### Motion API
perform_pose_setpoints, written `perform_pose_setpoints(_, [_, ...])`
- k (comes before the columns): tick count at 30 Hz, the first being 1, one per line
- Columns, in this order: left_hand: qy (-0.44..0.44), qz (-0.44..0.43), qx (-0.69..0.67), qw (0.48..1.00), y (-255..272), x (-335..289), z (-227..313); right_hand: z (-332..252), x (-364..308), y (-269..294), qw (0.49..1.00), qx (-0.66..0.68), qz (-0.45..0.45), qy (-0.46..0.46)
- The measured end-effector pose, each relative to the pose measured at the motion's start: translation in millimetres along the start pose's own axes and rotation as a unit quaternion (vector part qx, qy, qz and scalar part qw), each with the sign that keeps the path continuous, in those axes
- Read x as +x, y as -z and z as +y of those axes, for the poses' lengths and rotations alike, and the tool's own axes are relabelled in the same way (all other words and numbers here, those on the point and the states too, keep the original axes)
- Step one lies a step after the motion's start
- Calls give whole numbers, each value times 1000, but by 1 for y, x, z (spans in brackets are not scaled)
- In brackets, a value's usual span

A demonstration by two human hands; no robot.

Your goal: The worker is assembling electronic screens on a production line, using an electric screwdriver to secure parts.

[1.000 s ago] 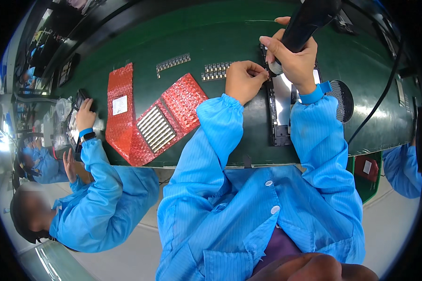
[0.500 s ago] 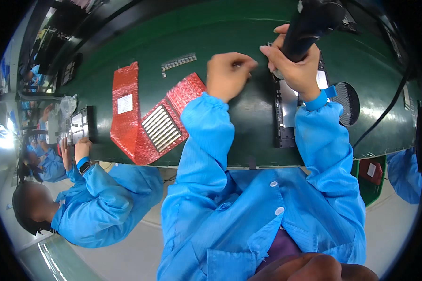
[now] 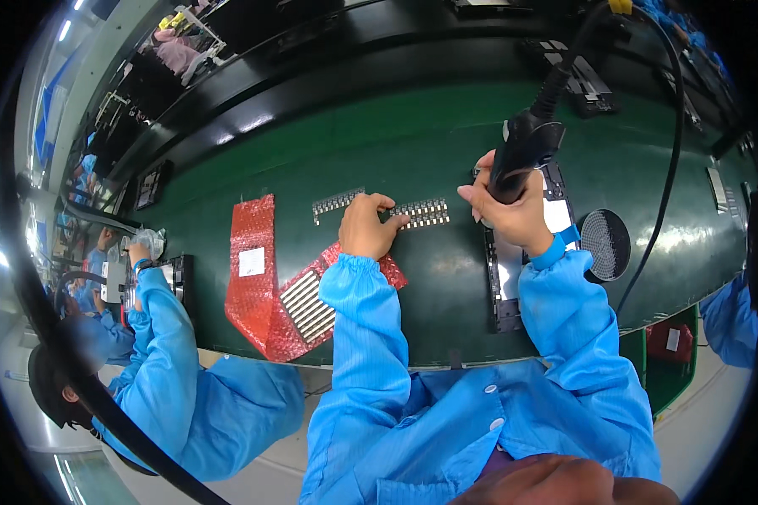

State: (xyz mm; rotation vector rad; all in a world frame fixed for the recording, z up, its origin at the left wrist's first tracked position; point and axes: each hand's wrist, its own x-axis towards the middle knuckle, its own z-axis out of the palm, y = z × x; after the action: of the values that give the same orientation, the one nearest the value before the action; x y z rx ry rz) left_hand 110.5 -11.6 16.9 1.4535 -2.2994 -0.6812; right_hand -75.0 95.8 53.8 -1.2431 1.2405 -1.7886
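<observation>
My left hand (image 3: 369, 227) pinches the left end of a strip of small, light-and-dark parts (image 3: 425, 212) between thumb and fingers, just above the table. Part of a similar strip (image 3: 335, 202) shows behind that hand. My right hand (image 3: 514, 210) is wrapped round an upright black corded tool (image 3: 522, 151), which looks like an electric screwdriver. Below the right hand lies a long black frame with pale panels (image 3: 505, 273); the tool's tip is hidden by the hand.
Red bubble wrap (image 3: 248, 311) with a stack of silvery bars (image 3: 307, 305) lies at left. A round black mesh dish (image 3: 605, 244) sits right of the frame, near a hanging black cable (image 3: 672, 160). A co-worker (image 3: 168, 370) sits at left; a green bin (image 3: 669, 370) stands at lower right.
The view has tilted, showing more of the far table. My left hand, blurred and near the frame before, is now further left with the strip in its fingers. My right hand keeps the tool.
</observation>
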Motion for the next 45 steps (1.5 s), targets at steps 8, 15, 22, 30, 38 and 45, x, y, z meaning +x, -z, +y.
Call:
perform_pose_setpoints(8, [-73, 74, 15, 994, -3, -4, -2, 1, 4, 1, 999, -3, 33, 31])
perform_pose_setpoints(15, [-42, -9, -23, 999, -2, -1, -11, -38, -6, 34, 988, 16, 92, 121])
perform_pose_setpoints(22, [12, -53, -340, 939, -6, 4, -9, -70, -40, 124, 975, -123, 134, 130])
perform_pose_setpoints(30, [-52, 55, 20, 997, -4, -5, 26, -36, -65, 177, 963, -48, 220, 147])
perform_pose_setpoints(38, [-139, 16, -255, 957, -60, -25, 37, -20, -62, 180, 960, -100, 217, 146])
perform_pose_setpoints(45, [-140, 100, -201, 964, -57, -17, 34, -18, -56, 176, 953, -136, 233, 139])
